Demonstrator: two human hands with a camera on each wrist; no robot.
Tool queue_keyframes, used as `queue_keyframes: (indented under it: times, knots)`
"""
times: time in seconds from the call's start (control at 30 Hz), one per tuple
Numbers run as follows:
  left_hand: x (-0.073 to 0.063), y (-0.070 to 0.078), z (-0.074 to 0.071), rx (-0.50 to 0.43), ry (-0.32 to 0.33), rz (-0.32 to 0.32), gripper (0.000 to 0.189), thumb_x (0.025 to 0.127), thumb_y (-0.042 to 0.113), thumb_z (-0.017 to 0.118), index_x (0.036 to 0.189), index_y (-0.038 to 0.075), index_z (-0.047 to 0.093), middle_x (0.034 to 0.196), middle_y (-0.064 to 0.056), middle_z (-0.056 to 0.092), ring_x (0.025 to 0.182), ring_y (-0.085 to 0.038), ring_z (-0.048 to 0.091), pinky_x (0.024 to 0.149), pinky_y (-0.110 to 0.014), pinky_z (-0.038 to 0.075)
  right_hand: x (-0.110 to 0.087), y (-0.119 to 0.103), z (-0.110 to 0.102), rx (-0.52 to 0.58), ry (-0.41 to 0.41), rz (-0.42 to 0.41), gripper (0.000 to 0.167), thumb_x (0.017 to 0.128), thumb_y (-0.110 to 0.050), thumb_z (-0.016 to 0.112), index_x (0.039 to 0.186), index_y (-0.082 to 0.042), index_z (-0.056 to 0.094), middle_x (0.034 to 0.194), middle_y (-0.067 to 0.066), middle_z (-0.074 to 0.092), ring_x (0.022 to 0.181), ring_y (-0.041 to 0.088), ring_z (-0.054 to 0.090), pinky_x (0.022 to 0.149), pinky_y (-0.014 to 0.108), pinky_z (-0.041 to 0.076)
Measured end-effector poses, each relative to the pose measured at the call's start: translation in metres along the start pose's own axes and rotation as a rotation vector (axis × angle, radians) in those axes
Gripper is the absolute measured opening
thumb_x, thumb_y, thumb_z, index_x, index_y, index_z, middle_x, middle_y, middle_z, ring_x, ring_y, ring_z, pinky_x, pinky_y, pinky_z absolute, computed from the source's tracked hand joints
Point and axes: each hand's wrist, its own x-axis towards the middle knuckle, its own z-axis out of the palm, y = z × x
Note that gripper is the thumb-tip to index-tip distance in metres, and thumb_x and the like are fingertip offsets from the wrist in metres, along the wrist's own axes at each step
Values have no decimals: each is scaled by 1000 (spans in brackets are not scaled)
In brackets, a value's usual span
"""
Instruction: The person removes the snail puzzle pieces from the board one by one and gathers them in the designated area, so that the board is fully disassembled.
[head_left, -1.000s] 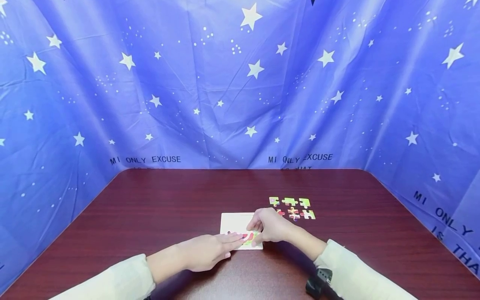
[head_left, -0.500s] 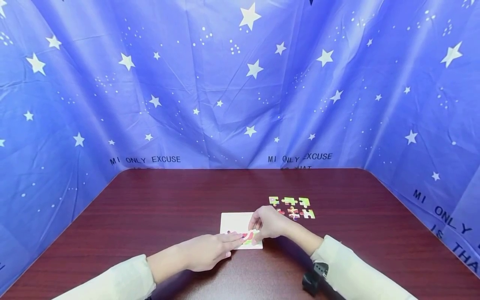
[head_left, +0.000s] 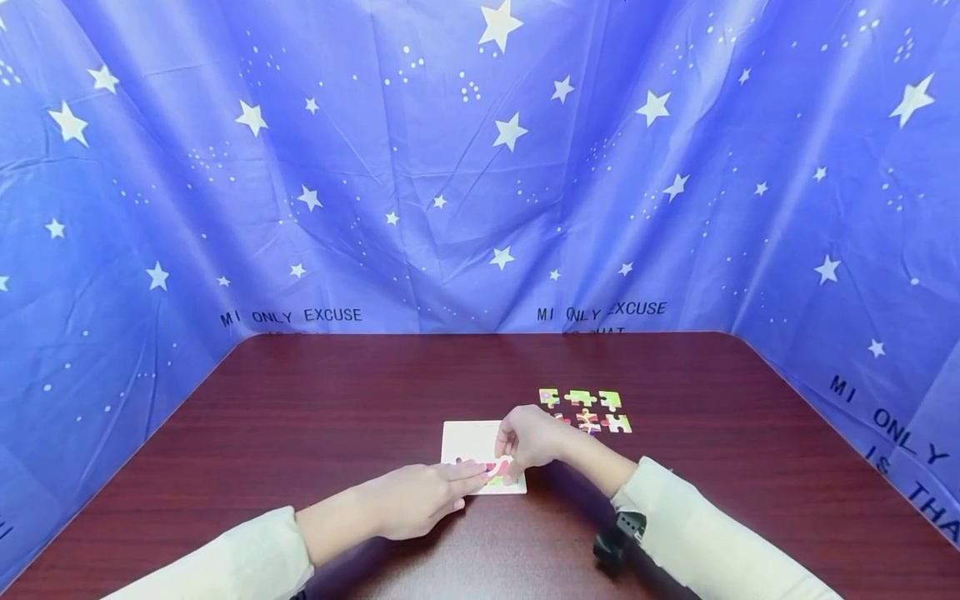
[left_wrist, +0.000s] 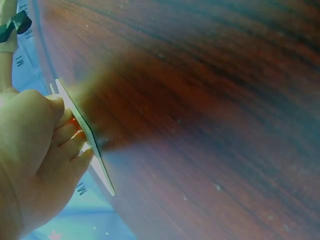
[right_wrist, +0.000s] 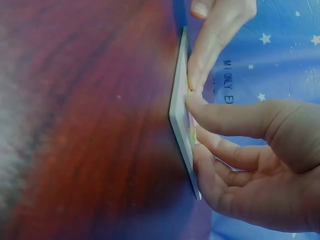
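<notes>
A shallow white puzzle board point(head_left: 468, 435) lies on the table, with red, white and green jigsaw pieces point(head_left: 495, 470) along its near part. My left hand point(head_left: 412, 502) rests its nearly straight fingers on those pieces from the left. Over the board's right side, my right hand point(head_left: 534, 437) pinches a puzzle piece point(right_wrist: 192, 131) between thumb and fingers, low against the board. Much of that piece is covered by the fingers. In the left wrist view, the board's edge point(left_wrist: 92, 137) shows beside the left fingers.
Several loose jigsaw pieces point(head_left: 581, 399) lie in two rows beyond the right hand, which partly covers one. The dark red wooden table point(head_left: 337, 400) ends at a blue star-printed curtain point(head_left: 420, 167) behind and on both sides. A black device point(head_left: 618, 537) is strapped to the right wrist.
The right wrist and forearm have swung slightly left, while the right fingers stay at the board's right side. The left hand keeps its place, and the loose pieces lie as before.
</notes>
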Motion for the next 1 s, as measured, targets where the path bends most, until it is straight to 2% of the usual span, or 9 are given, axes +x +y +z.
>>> queue_keyframes:
  times: [0.2,0.37,0.53,0.73,0.9,1.0]
  knots:
    - [0,-1,2,-1,10,6,46,101,19,46,146,14,42,151,0,44,140,-16,43,109,-33,45,-10,-5,2,-44,83,-44,24,61,-2,87,79,-1,72,67,4,66,59,4,50,55,14,45]
    - [0,-2,3,-1,26,16,46,101,19,47,146,13,43,150,-3,46,139,-16,45,108,-33,46,-11,-6,3,-50,99,-43,18,62,-1,86,74,-2,72,64,3,65,59,5,50,52,15,45]
    - [1,-3,4,13,31,27,46,101,19,47,146,12,43,150,-4,46,139,-16,45,108,-32,46,-6,1,2,-31,38,-27,22,61,-3,87,73,-4,68,66,0,62,62,4,49,56,14,44]
    - [1,-2,4,7,21,18,46,101,19,47,146,13,43,150,-4,46,139,-16,45,108,-33,46,0,6,-2,134,-53,33,26,62,0,86,76,-3,64,68,1,61,64,5,51,58,16,45]
    - [2,-2,2,7,14,2,45,101,20,47,146,14,43,149,-5,47,138,-16,46,106,-32,47,2,7,-6,200,-85,50,21,65,0,84,77,-2,67,69,2,65,62,5,54,56,17,47]
    - [2,-2,1,-2,9,-5,45,101,20,47,146,14,43,149,-4,47,138,-15,45,107,-32,47,2,10,-7,277,-102,82,17,67,3,80,80,0,69,69,4,67,59,5,55,55,18,48]
